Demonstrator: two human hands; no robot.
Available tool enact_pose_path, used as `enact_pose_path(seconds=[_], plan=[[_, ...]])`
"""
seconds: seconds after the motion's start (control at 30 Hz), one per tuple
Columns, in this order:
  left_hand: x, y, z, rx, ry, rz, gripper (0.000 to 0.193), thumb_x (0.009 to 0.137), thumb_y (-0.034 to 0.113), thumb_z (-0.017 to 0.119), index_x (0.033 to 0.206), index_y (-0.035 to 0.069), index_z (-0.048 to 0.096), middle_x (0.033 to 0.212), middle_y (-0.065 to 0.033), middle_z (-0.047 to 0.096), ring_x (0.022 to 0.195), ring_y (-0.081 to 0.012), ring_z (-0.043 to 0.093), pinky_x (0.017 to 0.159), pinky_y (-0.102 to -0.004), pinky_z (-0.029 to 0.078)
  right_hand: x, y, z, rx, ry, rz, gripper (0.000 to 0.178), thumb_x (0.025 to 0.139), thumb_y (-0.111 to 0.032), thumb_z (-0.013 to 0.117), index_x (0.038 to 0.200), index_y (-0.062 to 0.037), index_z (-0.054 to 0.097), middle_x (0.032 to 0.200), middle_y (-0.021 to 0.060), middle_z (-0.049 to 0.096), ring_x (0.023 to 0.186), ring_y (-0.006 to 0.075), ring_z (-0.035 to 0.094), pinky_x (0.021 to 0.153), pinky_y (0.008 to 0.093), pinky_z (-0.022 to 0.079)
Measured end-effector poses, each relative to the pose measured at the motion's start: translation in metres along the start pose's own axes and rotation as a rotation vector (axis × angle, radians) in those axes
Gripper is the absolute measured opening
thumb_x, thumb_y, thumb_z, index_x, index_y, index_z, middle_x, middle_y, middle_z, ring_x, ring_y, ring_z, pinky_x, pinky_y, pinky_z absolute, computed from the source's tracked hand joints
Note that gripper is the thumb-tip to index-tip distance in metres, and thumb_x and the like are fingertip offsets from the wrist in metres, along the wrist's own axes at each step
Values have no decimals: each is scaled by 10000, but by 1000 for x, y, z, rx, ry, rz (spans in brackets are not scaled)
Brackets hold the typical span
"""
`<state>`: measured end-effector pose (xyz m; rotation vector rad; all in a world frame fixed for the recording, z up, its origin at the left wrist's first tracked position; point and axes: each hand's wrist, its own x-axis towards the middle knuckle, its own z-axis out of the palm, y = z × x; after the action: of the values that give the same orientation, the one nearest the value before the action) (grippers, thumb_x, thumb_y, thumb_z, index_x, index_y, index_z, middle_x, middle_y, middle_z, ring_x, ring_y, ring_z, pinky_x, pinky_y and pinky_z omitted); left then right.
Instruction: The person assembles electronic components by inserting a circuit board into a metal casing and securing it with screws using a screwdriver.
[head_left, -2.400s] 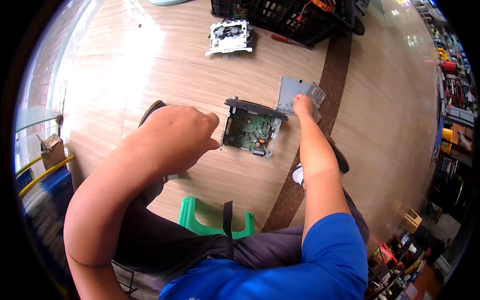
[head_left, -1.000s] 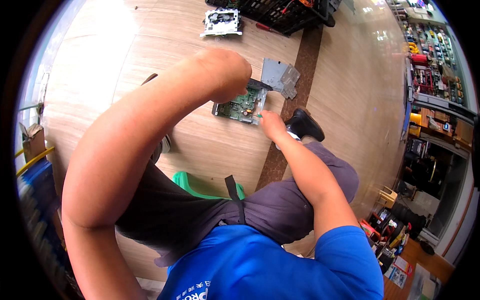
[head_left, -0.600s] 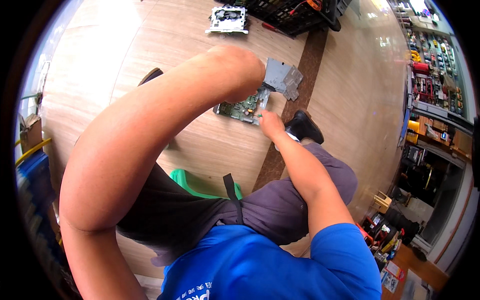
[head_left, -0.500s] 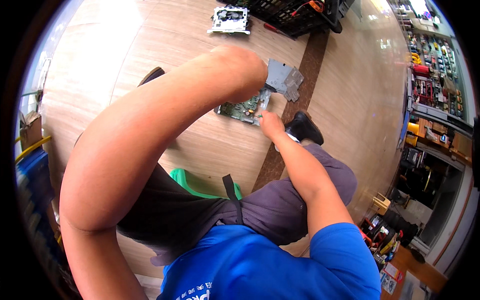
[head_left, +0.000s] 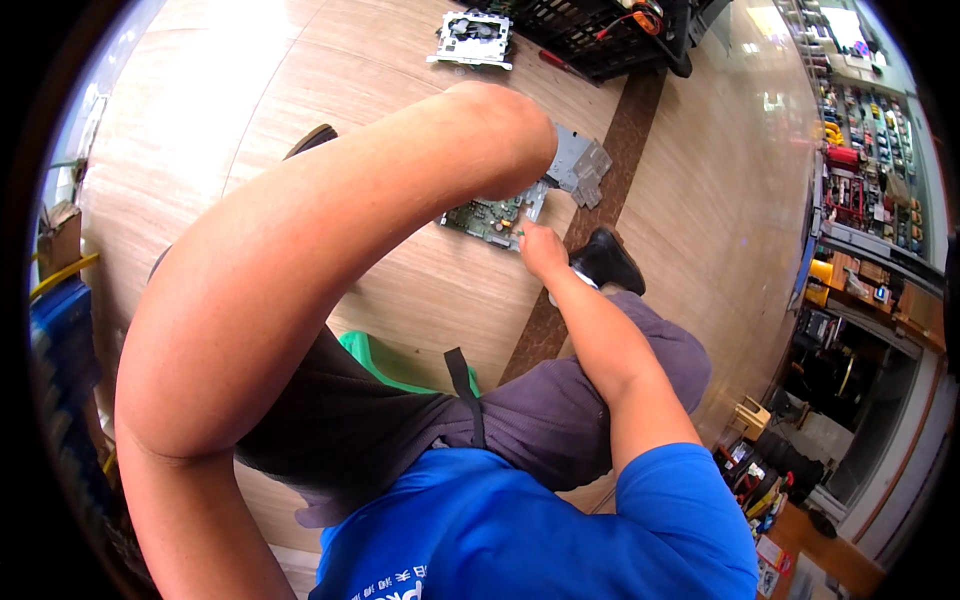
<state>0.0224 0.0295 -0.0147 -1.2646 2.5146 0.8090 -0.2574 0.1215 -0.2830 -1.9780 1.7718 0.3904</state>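
Note:
A green circuit board (head_left: 486, 219) in a metal frame lies on the floor between my feet. My left hand (head_left: 522, 150) arches over its far right side; the back of the hand and the wrist hide the fingers and anything in them. My right hand (head_left: 541, 250) is at the board's near right edge, fingers curled closed, and whatever they may pinch is too small to make out. A grey metal plate (head_left: 577, 160) lies against the far right of the board, partly covered by my left hand.
A white-framed mechanism (head_left: 473, 41) sits on the floor farther off. Beside it are a black crate (head_left: 585, 35) and a red-handled tool (head_left: 562, 65). My black shoe (head_left: 608, 260) stands right of the board. A green stool (head_left: 380, 368) is under me, and stocked shelves (head_left: 875, 150) line the right.
The view has shifted slightly, so the far objects sit a little farther right. My left hand covers more of the grey plate; my right hand stays at the board's edge.

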Motion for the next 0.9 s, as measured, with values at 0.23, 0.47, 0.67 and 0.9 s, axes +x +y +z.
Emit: enact_pose_path(seconds=[0.23, 0.47, 0.67, 0.9], plan=[[-2, 2, -3, 32, -4, 18, 269, 877, 308, 679, 970, 58, 714, 949, -146, 710, 953, -315, 681, 813, -411, 543, 0, 0, 1, -17, 2, 5, 162, 876, -161, 583, 909, -4, 611, 883, 265, 659, 881, 445, 638, 796, 525, 510], [-1, 1, -3, 18, -25, -3, 284, 877, 325, 677, 974, 60, 713, 958, -140, 712, 948, -314, 684, 808, -412, 546, 0, 0, 0, 6, 12, 6, 174, 878, -165, 579, 906, 4, 612, 909, 260, 659, 894, 436, 637, 808, 517, 508], [-4, 2, -5, 16, -14, 14, 285, 877, 323, 678, 974, 56, 711, 960, -142, 712, 948, -313, 685, 804, -411, 547, 2, 4, 3, 24, 30, 6, 177, 878, -168, 587, 922, 3, 608, 937, 252, 658, 921, 428, 633, 825, 509, 503], [-4, 2, -6, 20, -14, 17, 290, 876, 320, 680, 985, 53, 709, 970, -145, 711, 954, -310, 685, 818, -405, 545, 3, 5, 7, 10, 37, 9, 170, 882, -166, 593, 910, 2, 596, 932, 250, 657, 915, 425, 633, 817, 510, 502]])
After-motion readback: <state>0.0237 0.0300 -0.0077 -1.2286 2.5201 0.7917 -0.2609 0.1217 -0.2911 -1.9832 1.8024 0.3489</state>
